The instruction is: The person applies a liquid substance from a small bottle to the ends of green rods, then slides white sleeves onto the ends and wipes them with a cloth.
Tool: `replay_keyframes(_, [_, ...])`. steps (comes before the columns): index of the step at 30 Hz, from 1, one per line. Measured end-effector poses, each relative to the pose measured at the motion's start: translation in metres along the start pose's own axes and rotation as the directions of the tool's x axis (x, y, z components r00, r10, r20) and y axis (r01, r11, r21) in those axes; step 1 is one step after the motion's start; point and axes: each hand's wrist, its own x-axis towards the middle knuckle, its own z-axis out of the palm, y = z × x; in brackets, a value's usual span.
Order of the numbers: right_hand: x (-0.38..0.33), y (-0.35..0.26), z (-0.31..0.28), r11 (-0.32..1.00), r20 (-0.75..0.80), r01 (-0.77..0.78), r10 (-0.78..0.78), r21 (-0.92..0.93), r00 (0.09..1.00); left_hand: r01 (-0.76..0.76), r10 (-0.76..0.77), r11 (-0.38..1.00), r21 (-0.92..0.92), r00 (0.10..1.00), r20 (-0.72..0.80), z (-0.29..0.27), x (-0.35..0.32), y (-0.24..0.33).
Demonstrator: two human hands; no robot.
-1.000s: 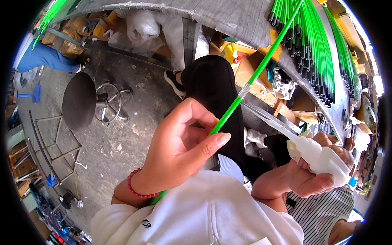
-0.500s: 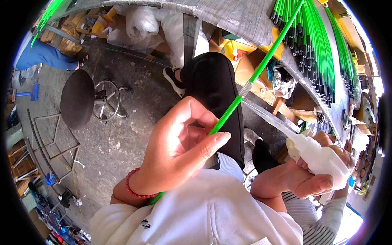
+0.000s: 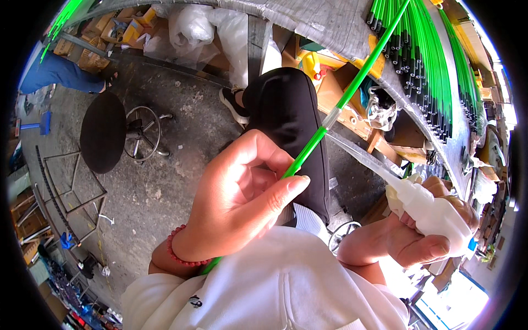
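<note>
My left hand (image 3: 234, 206) pinches a slim green rod (image 3: 312, 147) between thumb and fingers. From beneath my wrist the rod slants up to the far right. A short clear or silvery band (image 3: 330, 119) interrupts the green just beyond my fingertips. My right hand (image 3: 404, 242) is wrapped round a white squeeze bottle (image 3: 434, 213), with some crumpled white material against it. The bottle's long, see-through nozzle (image 3: 366, 158) points left, its thin tip at or very near the lower end of the band; contact cannot be made out.
Many green rods with black ends (image 3: 415, 71) lie on a grey-covered table (image 3: 313, 25) ahead and right. Under it are cardboard boxes (image 3: 335, 99) and plastic bags (image 3: 191, 30). A black round stool (image 3: 103, 132) and a metal frame (image 3: 71, 187) stand left. Someone's blue-clad leg (image 3: 60, 74) shows far left.
My hands, the rod and the bottle have hardly moved. Another person's striped clothing and dark leg, seen at the lower right before, have left the view, uncovering a bright area.
</note>
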Motion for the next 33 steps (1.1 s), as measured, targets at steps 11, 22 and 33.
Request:
replay_keyframes(11, [0.003,-0.004,0.014,0.996,-0.132,0.015,-0.027,-0.088,0.991,0.016,-0.014,0.999,-0.042,0.999,0.049,-0.002,0.001,-0.001])
replay_keyframes(22, [-0.003,0.004,-0.002,0.998,-0.075,0.041,-0.044,-0.039,0.996,0.062,-0.058,0.994,-0.09,0.997,0.044,0.005,0.001,0.002])
replay_keyframes(33, [-0.005,0.007,-0.005,0.999,-0.11,0.037,-0.035,0.019,0.993,0.149,-0.13,0.978,-0.147,0.983,0.132,-0.003,0.0,0.002])
